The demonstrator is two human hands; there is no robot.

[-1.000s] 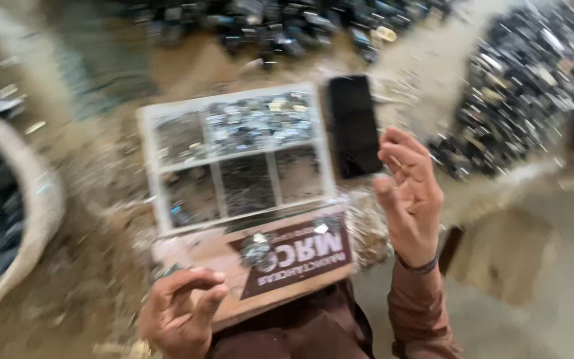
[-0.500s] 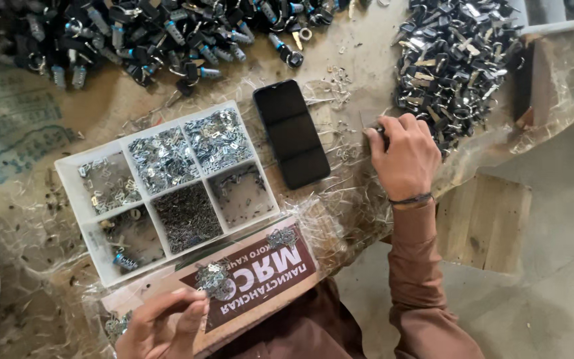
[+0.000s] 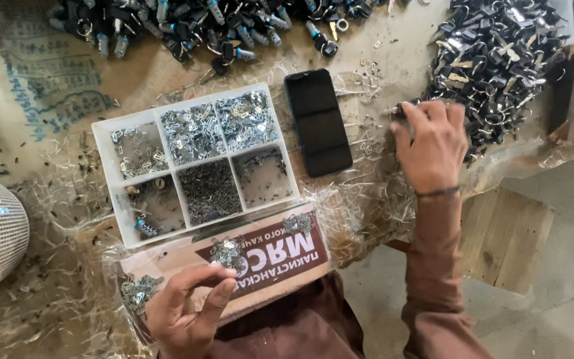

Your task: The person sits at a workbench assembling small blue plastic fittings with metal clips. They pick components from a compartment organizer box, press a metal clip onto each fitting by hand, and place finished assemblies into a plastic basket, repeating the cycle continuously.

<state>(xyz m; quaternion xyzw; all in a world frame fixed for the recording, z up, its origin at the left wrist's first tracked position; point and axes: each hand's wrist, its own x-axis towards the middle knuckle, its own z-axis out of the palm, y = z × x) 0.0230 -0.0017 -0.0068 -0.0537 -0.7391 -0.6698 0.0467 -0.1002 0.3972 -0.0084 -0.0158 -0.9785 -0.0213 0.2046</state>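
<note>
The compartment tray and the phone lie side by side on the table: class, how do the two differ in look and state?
The compartment tray is white and split into six open sections holding small metal parts; the phone is one flat black slab with a dark screen. The tray is the larger, and its near edge meets a printed cardboard box, while the phone lies apart. Both lie flat, tilted the same way, on crinkled clear plastic.
</note>
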